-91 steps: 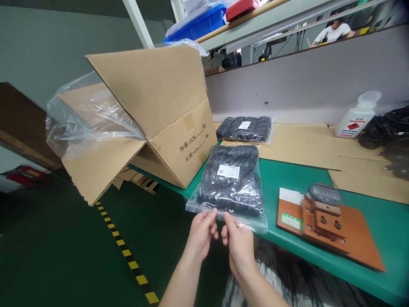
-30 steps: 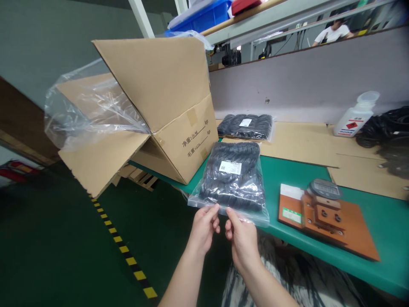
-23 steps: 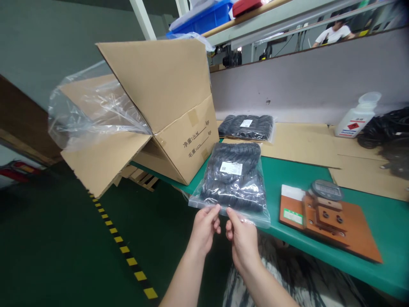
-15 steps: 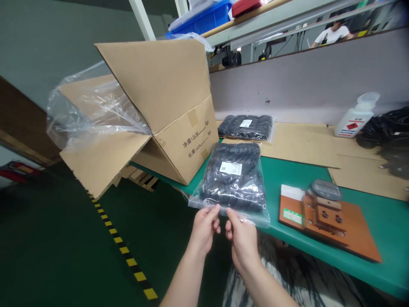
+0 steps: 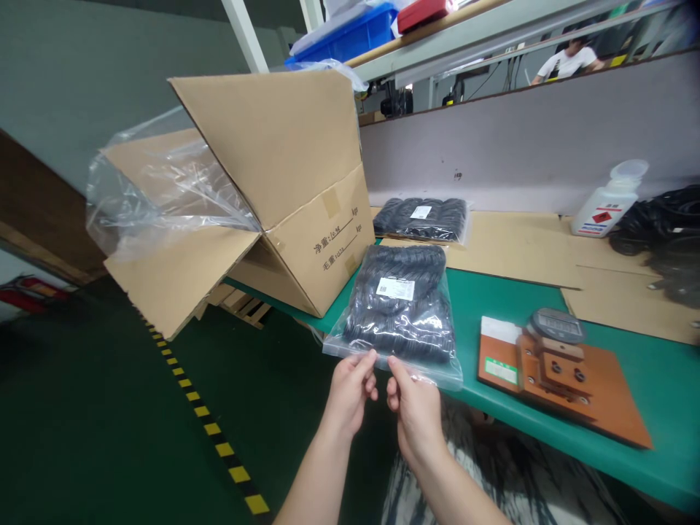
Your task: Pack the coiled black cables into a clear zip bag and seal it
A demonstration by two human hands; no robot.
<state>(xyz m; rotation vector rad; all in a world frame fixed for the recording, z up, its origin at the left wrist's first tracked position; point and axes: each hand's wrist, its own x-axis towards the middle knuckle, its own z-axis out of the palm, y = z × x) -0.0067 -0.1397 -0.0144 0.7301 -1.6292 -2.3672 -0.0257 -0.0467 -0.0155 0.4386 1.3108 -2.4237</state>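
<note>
A clear zip bag (image 5: 402, 310) packed with black ring-like parts lies on the green table, its near edge hanging slightly over the front. A white label (image 5: 394, 289) shows on it. My left hand (image 5: 353, 383) pinches the bag's sealing strip near the middle between thumb and fingers. Close beside it, my right hand (image 5: 410, 397) grips the same strip just to the right. Behind lies a second bag (image 5: 421, 219) of similar black parts, also labelled, on a cardboard sheet.
An open cardboard box (image 5: 311, 248) with a plastic liner (image 5: 158, 182) lies on its side at left. A digital gauge (image 5: 556, 326) on an orange base (image 5: 607, 394) sits right. A white bottle (image 5: 606, 200) and black coils (image 5: 664, 219) stand farther back. Behind the partition sits a person (image 5: 569, 62).
Almost nothing differs. Both hands keep their pinch on the bag's strip, and the view has shifted very slightly.
</note>
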